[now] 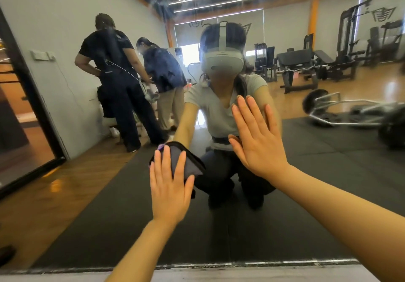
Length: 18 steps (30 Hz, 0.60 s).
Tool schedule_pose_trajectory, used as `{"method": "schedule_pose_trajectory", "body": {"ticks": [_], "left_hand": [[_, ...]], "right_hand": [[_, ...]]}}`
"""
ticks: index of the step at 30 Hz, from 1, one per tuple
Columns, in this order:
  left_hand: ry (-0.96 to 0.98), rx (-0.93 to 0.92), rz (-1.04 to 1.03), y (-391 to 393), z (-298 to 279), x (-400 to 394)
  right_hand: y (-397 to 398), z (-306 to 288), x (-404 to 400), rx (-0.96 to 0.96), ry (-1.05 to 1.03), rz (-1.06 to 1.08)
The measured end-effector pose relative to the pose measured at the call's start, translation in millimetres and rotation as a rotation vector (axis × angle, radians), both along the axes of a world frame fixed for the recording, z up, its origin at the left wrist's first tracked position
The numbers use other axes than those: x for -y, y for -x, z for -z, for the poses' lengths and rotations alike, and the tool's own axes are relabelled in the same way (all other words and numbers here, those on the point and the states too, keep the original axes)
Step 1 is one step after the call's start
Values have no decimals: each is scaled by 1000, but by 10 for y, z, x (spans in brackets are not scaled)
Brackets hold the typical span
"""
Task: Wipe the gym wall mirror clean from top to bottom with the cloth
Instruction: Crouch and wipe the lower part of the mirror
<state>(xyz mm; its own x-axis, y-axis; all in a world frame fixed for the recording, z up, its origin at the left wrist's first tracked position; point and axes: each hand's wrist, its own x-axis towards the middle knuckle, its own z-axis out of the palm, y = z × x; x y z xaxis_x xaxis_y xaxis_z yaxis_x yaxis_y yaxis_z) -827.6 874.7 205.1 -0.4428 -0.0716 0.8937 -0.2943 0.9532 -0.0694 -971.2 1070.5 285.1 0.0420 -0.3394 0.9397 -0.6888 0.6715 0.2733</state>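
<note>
Hands w/ straight fingers flat against large gym wall mirror (328,183), seen from head cam. Left hand (169,185) presses folded dark grey cloth w/ purple edge (186,161) onto glass, low on the mirror, above its bottom edge. Right hand (256,143) is bare, palm on glass beside it, holding nothing. Person crouches in reflection. Judged: lower section in progress; best to keep even pressure, overlap strokes down to the bottom edge, then wipe away any palm print.
</note>
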Motion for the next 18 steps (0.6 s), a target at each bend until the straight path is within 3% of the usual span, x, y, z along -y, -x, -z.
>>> {"method": "schedule_pose_trajectory", "body": {"ticks": [7, 15, 18], "left_hand": [[-33, -30, 5, 60, -71, -10], [-48, -282, 72, 234, -1335, 22], [-34, -298, 62, 247, -1506, 61]], "right_hand": [[23, 8, 14, -16, -3, 22], [14, 5, 5, -19, -12, 18], [14, 2, 5, -15, -12, 13]]}}
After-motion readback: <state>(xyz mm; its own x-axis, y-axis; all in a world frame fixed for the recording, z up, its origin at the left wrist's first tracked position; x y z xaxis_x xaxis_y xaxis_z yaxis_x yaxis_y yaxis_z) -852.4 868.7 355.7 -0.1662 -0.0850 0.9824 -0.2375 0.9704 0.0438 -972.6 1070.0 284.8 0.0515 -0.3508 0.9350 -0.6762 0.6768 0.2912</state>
